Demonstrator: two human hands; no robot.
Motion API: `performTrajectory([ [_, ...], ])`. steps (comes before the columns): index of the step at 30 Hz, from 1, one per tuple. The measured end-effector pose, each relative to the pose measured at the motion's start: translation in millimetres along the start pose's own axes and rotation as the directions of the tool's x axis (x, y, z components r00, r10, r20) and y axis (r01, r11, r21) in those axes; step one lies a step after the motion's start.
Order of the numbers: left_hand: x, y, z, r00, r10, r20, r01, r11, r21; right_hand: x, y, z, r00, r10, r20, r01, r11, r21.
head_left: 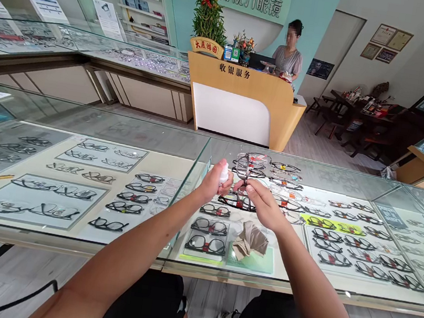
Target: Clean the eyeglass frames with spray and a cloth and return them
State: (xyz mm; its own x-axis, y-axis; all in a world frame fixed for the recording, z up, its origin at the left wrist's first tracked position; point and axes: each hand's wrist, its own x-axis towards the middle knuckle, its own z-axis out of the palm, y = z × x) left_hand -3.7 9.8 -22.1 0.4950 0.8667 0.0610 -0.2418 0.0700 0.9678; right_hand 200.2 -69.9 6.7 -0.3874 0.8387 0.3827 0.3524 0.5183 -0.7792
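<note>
My left hand (215, 182) is wrapped round a small white spray bottle (224, 173), held upright above the glass counter. Just to its right, my right hand (259, 200) pinches a pair of dark-framed eyeglasses (242, 164), which stands on end with a lens up near the bottle. The two hands are close but apart. Below them a crumpled beige cleaning cloth (251, 241) lies on a pale green case or pad (260, 260). Several more eyeglasses (206, 244) sit in rows around the hands.
Glass display counters (64, 243) with rows of eyeglasses run left and right in front of me. Beyond them stands a wooden cashier desk (243, 78) with a person (288, 56) behind it. A dark wooden table (363, 104) is at the far right.
</note>
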Motion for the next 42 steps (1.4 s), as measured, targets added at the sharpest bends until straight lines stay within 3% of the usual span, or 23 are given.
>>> performTrajectory([
  [11, 1.8, -9.6, 1.6, 0.998, -0.001, -0.063, 0.004, 0.999, 0.046, 2.8, 0.6, 3.4, 0.999, 0.033, -0.008, -0.032, 0.996, 0.087],
  [18, -3.6, -13.6, 8.9, 0.998, 0.062, 0.031, -0.067, 0.971, 0.228, 7.1, 15.0, -1.2, 0.98, 0.052, -0.193, -0.015, 0.982, 0.186],
  [23, -6.5, -19.1, 18.3, 0.996, 0.035, 0.079, -0.056, 0.957, 0.285, 7.6, 20.2, 0.7, 0.974, 0.073, -0.215, -0.024, 0.974, 0.226],
  [26, -5.1, -20.4, 17.0, 0.999, 0.019, 0.043, -0.03, 0.962, 0.271, 7.6, 17.9, 1.5, 0.976, 0.085, -0.202, -0.032, 0.967, 0.253],
  [29, -0.3, -18.0, 5.0, 0.995, 0.079, -0.055, -0.065, 0.974, 0.218, 7.8, 13.6, -0.4, 0.975, 0.099, -0.201, -0.031, 0.949, 0.315],
  [31, 5.1, -16.1, -9.0, 0.973, 0.156, -0.171, -0.117, 0.969, 0.216, 8.3, 12.5, -2.7, 0.969, 0.125, -0.213, -0.043, 0.936, 0.35],
  [35, 19.2, -18.5, -43.2, 0.862, 0.276, -0.425, -0.099, 0.914, 0.393, 9.6, 17.0, -7.7, 0.96, 0.144, -0.24, -0.032, 0.908, 0.418],
  [42, 37.3, -39.7, -81.7, 0.752, 0.28, -0.596, 0.065, 0.869, 0.49, 11.8, 27.8, -17.3, 0.946, 0.141, -0.291, 0.0, 0.9, 0.435],
])
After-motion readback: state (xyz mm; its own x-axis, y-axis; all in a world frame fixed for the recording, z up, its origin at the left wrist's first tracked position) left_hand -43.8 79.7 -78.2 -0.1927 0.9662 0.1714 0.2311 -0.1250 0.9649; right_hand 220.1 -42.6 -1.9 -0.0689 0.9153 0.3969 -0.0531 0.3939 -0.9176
